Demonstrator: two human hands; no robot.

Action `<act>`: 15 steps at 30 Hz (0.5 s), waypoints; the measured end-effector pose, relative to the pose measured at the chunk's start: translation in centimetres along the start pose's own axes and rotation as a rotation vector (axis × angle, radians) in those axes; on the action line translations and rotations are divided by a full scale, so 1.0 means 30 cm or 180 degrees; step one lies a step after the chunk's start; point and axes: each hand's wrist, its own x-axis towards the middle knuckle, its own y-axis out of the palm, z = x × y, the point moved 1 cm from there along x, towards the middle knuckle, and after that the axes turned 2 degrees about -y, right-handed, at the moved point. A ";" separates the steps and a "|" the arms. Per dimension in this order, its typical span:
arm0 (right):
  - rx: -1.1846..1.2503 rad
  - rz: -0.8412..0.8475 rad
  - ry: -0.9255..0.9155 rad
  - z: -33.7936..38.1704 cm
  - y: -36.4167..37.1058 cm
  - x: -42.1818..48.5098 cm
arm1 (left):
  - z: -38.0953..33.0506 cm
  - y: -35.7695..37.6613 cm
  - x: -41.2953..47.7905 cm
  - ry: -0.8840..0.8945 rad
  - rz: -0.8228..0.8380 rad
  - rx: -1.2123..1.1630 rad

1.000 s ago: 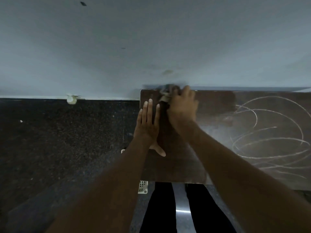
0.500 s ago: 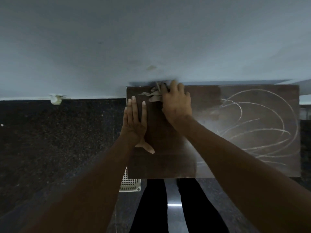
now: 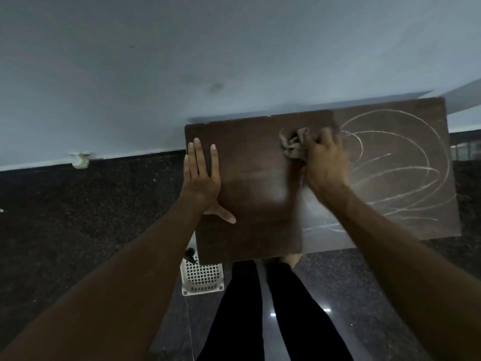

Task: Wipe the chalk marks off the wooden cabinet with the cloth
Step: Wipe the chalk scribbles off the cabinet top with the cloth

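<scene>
**dusty_q:** so where's the cloth [image 3: 292, 148], and how are the hands placed?

**benchtop_42:** The cloth is a crumpled greyish wad on top of the wooden cabinet [image 3: 255, 188], toward the far edge and about mid-width. The right hand [image 3: 325, 162] is clamped on it with the fingers curled round the bundle, knuckles up and the wrist angled in from the near right. It's a bit motion-blurred, so I can't tell the individual fingers apart.

**dusty_q:** and the other one?

**benchtop_42:** The left hand [image 3: 201, 178] lies palm-down and flat on the top, right along its left edge. The fingers [image 3: 197, 155] are straight, pointing to the far side and slightly spread, with the thumb [image 3: 223, 216] stuck out to the right. It isn't holding anything. Both forearms reach in from the near side.

**dusty_q:** and the chalk?

**benchtop_42:** The chalk marks [image 3: 400, 168] are big white loops over the right part of the top, starting just beside the right hand. The left part looks plain dark brown. Under the near edge there are legs in black and a white grid thing [image 3: 203, 278] on the speckled floor [image 3: 78, 220].
</scene>
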 end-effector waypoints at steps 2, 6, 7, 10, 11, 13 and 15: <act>0.0003 -0.0033 -0.0343 0.055 0.014 -0.093 | -0.002 0.001 -0.005 -0.0026 -0.0001 -0.0012; 0.0146 -0.0008 -0.0779 0.123 0.102 -0.328 | -0.024 -0.005 -0.032 -0.0035 -0.0198 0.0142; 0.0219 0.0061 -0.0828 0.133 0.134 -0.387 | -0.028 -0.009 -0.037 0.0028 -0.0264 0.0195; 0.0299 0.0159 -0.0920 0.118 0.194 -0.555 | -0.058 -0.016 -0.047 0.0362 -0.0365 0.0399; 0.0280 0.0176 -0.0913 0.107 0.206 -0.593 | -0.064 -0.018 -0.046 0.0410 -0.0318 0.0392; 0.0244 0.0240 -0.0857 0.080 0.215 -0.624 | -0.070 -0.016 -0.038 0.0410 -0.0180 0.0342; 0.0201 0.0224 -0.0779 0.054 0.212 -0.596 | -0.068 -0.015 -0.034 0.0365 -0.0105 0.0337</act>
